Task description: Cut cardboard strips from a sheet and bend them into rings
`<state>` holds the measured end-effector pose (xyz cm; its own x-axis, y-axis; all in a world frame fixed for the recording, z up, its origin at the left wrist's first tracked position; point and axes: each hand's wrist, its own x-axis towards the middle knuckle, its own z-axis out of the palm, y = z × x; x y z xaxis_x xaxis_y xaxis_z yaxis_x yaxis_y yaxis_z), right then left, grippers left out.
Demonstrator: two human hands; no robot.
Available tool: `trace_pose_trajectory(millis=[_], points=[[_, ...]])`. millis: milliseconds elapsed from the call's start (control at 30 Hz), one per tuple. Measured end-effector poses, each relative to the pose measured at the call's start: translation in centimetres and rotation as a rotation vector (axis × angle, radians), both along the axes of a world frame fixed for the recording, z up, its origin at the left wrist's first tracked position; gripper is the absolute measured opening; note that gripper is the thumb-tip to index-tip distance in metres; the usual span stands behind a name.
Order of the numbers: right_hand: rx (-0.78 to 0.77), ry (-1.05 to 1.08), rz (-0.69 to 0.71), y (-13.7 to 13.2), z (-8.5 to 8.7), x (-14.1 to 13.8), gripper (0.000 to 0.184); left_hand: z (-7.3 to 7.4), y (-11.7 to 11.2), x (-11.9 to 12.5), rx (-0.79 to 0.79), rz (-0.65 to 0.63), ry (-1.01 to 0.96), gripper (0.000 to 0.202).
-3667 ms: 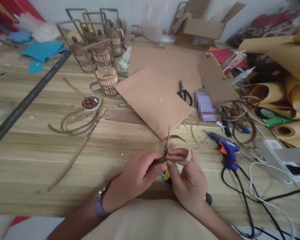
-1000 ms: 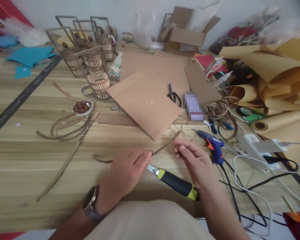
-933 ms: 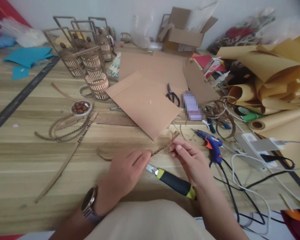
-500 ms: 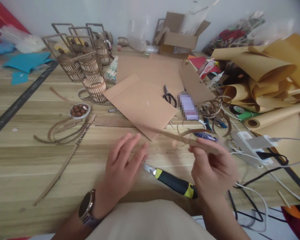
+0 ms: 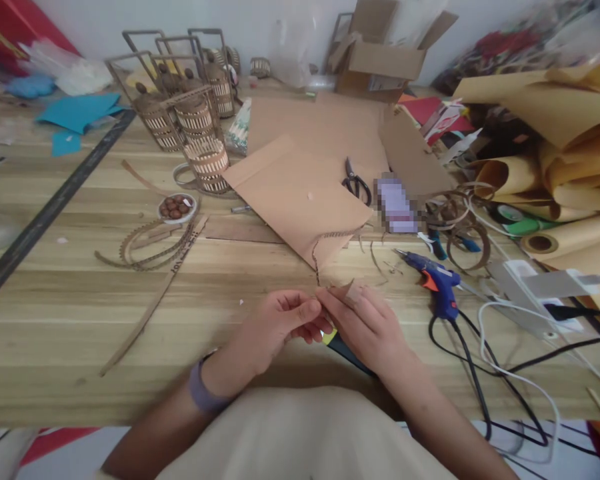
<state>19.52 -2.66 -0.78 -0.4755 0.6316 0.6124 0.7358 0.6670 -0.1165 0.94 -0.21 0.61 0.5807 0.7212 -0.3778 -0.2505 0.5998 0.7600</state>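
Observation:
My left hand (image 5: 280, 327) and my right hand (image 5: 367, 327) meet at the middle of the table's near side. Both are closed, their fingertips pinched together on a thin cardboard strip (image 5: 316, 257). One end of this strip curls up and away over the cardboard sheet, showing its corrugated edge; a flap of it shows above my right fingers. Under my right hand lies a utility knife (image 5: 350, 353) with a black and yellow handle, partly covered. To the right rests a blue hot glue gun (image 5: 439, 283). Scissors (image 5: 356, 183) lie on the brown cardboard sheet (image 5: 290, 193).
Small lantern-like models (image 5: 200, 123) stand at the back left. A bowl of brown balls (image 5: 177, 208) and cardboard strips (image 5: 155, 307) lie left. On the right are a phone (image 5: 396, 205), a power strip (image 5: 525, 293), loose cables and rolled brown paper (image 5: 545, 243).
My right hand has brought the strip inward to my left hand, which has turned and closed on it. The glue gun now shows fully. The whole view has shifted slightly.

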Motion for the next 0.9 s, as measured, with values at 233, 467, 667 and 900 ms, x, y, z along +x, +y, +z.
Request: trace_pose_trajectory(millis=[233, 467, 667, 900], points=[[-0.08, 0.014, -0.03, 0.1, -1.2, -0.7, 0.042, -1.2, 0.4, 0.1, -0.228, 0.124, -0.096, 0.037], [-0.344, 0.288, -0.104, -0.8, -0.4, -1.2, 0.033, -1.7, 0.7, 0.2, -0.201, 0.167, -0.033, 0.025], [-0.283, 0.206, -0.149, -0.8, 0.4, -1.4, 0.021, -1.8, 0.7, 0.2, -0.208, 0.187, 0.035, 0.032], [-0.249, 0.093, -0.146, -0.6, 0.7, -1.4, 0.021, -2.0, 0.5, 0.3, -0.219, 0.219, -0.014, 0.039]])
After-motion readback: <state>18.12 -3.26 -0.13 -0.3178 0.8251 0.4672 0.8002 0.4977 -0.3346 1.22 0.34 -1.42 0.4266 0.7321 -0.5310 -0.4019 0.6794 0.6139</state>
